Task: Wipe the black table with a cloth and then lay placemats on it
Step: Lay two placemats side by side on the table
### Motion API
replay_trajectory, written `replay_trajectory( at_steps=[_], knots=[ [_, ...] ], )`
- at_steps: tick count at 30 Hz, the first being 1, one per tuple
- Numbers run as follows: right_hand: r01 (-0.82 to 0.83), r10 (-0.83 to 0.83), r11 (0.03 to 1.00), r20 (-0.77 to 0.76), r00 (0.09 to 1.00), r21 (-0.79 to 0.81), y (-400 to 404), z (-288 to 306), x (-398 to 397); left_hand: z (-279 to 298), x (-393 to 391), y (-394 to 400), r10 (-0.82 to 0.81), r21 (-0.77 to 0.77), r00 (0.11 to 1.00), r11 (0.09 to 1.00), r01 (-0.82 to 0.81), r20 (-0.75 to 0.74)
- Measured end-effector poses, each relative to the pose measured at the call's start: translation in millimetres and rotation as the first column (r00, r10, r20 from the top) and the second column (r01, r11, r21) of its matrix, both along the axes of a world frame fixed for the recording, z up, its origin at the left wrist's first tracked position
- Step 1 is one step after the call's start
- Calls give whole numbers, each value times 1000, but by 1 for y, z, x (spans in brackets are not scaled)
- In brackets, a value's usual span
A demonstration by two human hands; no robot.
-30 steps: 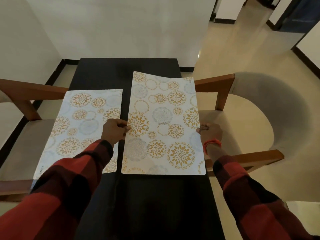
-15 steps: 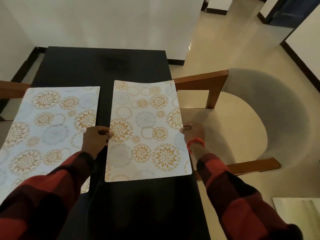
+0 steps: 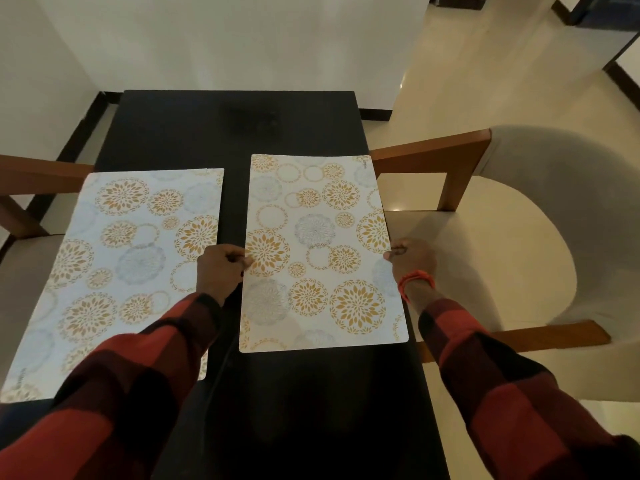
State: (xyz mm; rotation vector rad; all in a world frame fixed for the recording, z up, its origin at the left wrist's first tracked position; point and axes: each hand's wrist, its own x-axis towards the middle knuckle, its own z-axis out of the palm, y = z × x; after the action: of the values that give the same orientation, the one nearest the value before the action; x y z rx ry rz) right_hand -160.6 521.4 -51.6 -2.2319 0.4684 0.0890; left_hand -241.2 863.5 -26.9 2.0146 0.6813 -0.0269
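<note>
A person's left hand [image 3: 221, 268] and right hand [image 3: 412, 259] pinch the long side edges of a white rectangular placemat printed with gold and grey flowers [image 3: 320, 254]; it spans between the fingers, long axis running away from them, on the black table [image 3: 242, 133]; a matching placemat [image 3: 121, 265] lies just beyond the left knuckles.

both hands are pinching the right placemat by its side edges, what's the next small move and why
Probably let go with both hands. The right placemat looks flat on the black table, roughly parallel to the left placemat with a dark strip between them. The left hand and right hand grip its side edges. Its right edge sits at the table's edge, so nudging it slightly left first might help.
</note>
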Motion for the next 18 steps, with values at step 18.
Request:
replay_trajectory(
  at_steps=[18],
  knots=[
    [-44,67,949,64,996,-312,12,-2,-11,-8,1,-15,-80,229,995,971,66,53]
  ],
)
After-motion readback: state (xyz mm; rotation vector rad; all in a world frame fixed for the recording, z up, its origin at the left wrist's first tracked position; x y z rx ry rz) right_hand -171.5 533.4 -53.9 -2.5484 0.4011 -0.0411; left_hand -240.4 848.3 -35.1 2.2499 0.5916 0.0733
